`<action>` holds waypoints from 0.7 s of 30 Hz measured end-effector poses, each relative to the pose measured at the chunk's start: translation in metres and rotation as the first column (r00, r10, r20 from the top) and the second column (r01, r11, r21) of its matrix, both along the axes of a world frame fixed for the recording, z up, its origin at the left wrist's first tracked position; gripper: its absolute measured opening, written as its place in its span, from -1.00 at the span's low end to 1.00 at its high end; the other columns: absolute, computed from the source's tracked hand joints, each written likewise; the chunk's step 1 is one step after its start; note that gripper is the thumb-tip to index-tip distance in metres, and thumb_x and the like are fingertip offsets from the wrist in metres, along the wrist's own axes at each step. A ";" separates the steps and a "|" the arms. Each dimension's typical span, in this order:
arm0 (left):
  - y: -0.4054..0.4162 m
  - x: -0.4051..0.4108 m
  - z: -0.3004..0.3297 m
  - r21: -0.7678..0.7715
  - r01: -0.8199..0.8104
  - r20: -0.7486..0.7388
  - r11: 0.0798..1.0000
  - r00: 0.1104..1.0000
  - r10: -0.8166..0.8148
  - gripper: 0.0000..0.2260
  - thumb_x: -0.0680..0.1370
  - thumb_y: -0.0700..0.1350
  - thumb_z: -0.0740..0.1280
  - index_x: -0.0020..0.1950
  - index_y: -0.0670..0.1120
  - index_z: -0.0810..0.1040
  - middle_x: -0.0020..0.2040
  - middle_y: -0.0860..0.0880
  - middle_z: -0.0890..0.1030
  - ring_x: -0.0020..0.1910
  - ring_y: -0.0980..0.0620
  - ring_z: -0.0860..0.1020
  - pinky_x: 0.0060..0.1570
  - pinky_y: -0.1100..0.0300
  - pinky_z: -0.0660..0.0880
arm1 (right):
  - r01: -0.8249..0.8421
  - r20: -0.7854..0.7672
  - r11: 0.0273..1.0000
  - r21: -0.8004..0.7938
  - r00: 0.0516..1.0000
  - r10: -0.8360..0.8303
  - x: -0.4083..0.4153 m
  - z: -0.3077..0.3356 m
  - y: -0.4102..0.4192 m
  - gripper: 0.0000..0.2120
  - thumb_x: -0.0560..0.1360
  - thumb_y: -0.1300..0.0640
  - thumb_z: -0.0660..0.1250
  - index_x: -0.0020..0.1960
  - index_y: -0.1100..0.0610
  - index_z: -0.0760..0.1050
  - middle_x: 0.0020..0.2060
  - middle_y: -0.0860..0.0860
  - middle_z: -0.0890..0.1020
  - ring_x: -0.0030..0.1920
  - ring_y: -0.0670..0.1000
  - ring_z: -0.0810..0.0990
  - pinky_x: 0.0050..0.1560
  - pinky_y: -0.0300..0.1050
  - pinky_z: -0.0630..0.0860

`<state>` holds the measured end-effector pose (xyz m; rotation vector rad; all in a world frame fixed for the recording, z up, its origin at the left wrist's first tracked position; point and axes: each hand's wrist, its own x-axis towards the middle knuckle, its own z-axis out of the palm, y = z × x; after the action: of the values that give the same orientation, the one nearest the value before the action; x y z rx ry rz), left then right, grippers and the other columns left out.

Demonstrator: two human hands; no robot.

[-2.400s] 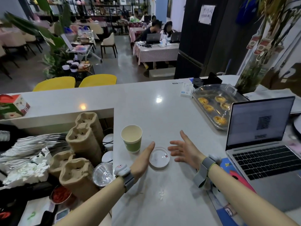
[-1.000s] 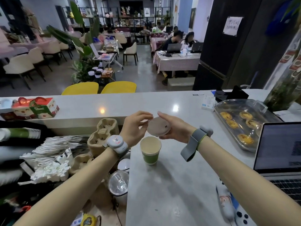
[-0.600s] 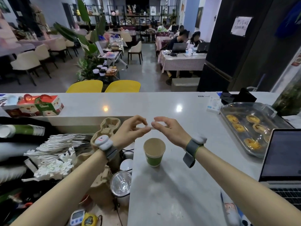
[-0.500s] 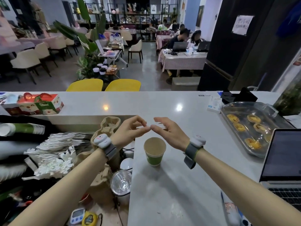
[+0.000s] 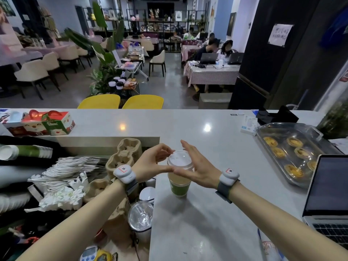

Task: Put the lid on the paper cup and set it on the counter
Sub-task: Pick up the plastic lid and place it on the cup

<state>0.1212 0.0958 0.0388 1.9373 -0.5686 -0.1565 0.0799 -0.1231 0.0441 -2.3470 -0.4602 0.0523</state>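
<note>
A paper cup [image 5: 179, 187] with a green band stands upright on the white counter [image 5: 207, 219], near its left edge. A white plastic lid [image 5: 179, 159] lies flat over the cup's mouth. My left hand [image 5: 150, 163] grips the lid's left rim with thumb and fingers. My right hand [image 5: 197, 165] grips the right rim, palm curved around it. Both hands hide the cup's rim, so whether the lid is seated I cannot tell.
A covered tray of egg tarts [image 5: 290, 153] and a laptop [image 5: 327, 189] sit to the right. Left of the counter edge are cardboard cup carriers [image 5: 120, 161], stacked lids [image 5: 140, 216], napkins [image 5: 62, 196] and a sleeve of cups [image 5: 24, 151]. Gift boxes [image 5: 47, 122] stand at the far left.
Both hands lifted the lid from the counter, turned it over above the cup, and have now lowered it onto the cup's mouth. The cup has stayed in place.
</note>
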 end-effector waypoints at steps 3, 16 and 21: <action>-0.002 -0.007 -0.001 0.163 -0.007 0.137 0.987 0.990 -0.016 -0.49 0.37 -0.05 0.63 0.24 -0.10 0.53 0.24 -0.03 0.67 0.28 0.09 0.60 0.35 0.12 0.51 | -0.010 -0.022 1.000 -0.008 1.000 0.009 0.000 -0.004 -0.003 -0.02 0.46 -0.09 0.55 0.66 0.12 0.04 0.57 0.14 0.36 0.56 0.07 0.33 0.50 -0.11 0.27; 0.000 -0.020 -0.022 0.373 -0.022 0.296 0.928 0.950 -0.097 -0.37 0.42 0.05 0.58 0.40 -0.11 0.47 0.29 -0.07 0.65 0.27 -0.01 0.60 0.30 0.05 0.53 | 0.002 0.006 1.000 0.028 1.000 -0.002 -0.006 -0.034 0.004 -0.09 0.38 -0.03 0.63 0.59 0.06 0.23 0.45 0.08 0.50 0.43 0.06 0.45 0.42 -0.10 0.37; 0.001 -0.019 -0.027 0.341 -0.019 0.262 0.940 0.962 -0.076 -0.40 0.40 0.05 0.58 0.37 -0.07 0.48 0.27 -0.02 0.64 0.27 0.04 0.60 0.29 0.04 0.53 | 0.022 0.009 0.998 0.055 1.000 -0.023 -0.001 -0.039 0.004 -0.14 0.35 -0.05 0.64 0.53 0.08 0.33 0.42 0.02 0.53 0.37 0.01 0.51 0.39 -0.08 0.45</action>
<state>0.1027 0.0966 0.0113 2.3086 -0.7933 -0.0049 0.0785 -0.1192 0.0052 -2.2994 -0.4349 0.0172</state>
